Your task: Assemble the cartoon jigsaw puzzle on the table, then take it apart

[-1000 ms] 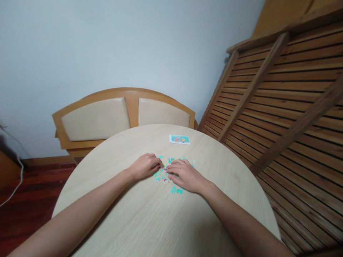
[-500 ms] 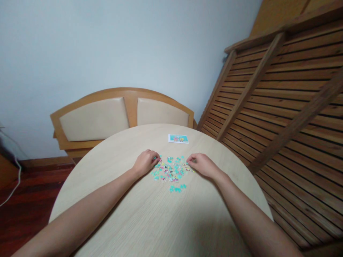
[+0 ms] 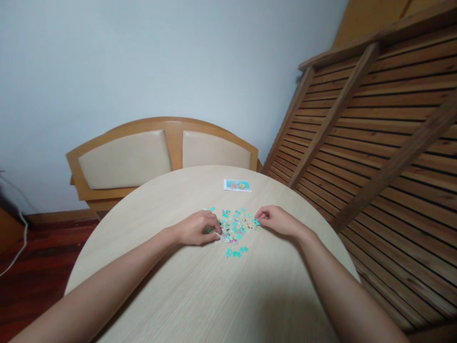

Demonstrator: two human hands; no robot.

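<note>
A loose pile of small jigsaw puzzle pieces point(image 3: 233, 224), mostly teal with some yellow, pink and white, lies mid-table. At its left side, my left hand point(image 3: 198, 227) reaches over the pieces with thumb and fingers apart; some pieces show in the gap between them. Past the pile's right edge, my right hand point(image 3: 276, 220) pinches a teal puzzle piece point(image 3: 256, 222) between thumb and fingertips. Nearer to me, a small group of teal pieces point(image 3: 236, 253) sits separate from the pile.
A small picture card point(image 3: 237, 185) with cartoon figures on teal lies beyond the pile. The round wooden table point(image 3: 171, 295) has a padded headboard point(image 3: 174, 125) behind it. Slatted wooden panels point(image 3: 357, 143) lean at the right, and a white cable point(image 3: 25, 233) hangs at the left.
My left hand has moved toward me, its fingers spreading over the pile's left side. My right hand has shifted slightly right, and a teal piece now shows at its fingertips.
</note>
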